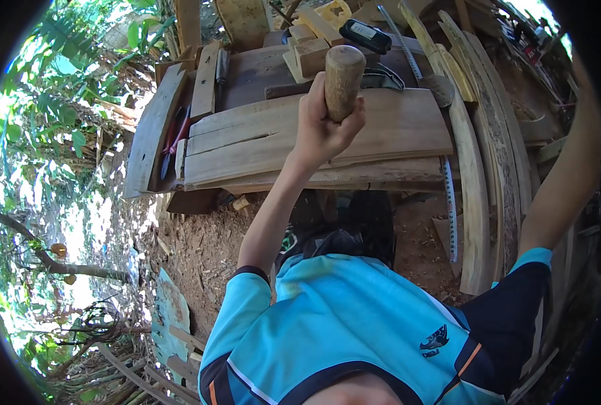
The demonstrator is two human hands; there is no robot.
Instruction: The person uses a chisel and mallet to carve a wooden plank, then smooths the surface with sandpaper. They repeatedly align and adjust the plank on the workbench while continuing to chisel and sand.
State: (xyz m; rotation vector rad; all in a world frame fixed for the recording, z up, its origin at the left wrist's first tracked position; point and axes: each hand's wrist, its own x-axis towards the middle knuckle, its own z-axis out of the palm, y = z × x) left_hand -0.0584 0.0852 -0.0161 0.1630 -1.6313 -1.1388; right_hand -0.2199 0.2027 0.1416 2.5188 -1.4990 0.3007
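The left hand [324,128] is raised over the counter [408,125], fingers wrapped tight around the lower end of a round wooden handle [344,77]. The handle stands nearly upright, its rounded top above the fist; whatever lies below the grip is hidden by the fingers. The left forearm rises from the lower middle, out of a bright blue sleeve [243,304].

The right arm [570,182] runs up along the right rim, and its hand is out of view, so I cannot tell whether it is open or holding anything.

The counter is made of rough planks laid side by side. Behind the handle sit a few wood blocks [312,54], a black flat tool [366,36] and a metal ruler [401,40]. A long curved plank [472,196] leans along the counter's right side, with a tape measure [450,209] hanging just beside it. A red-handled tool [177,131] lies in a gap at the counter's left end. Below the counter, the ground [199,250] is reddish soil strewn with wood chips.
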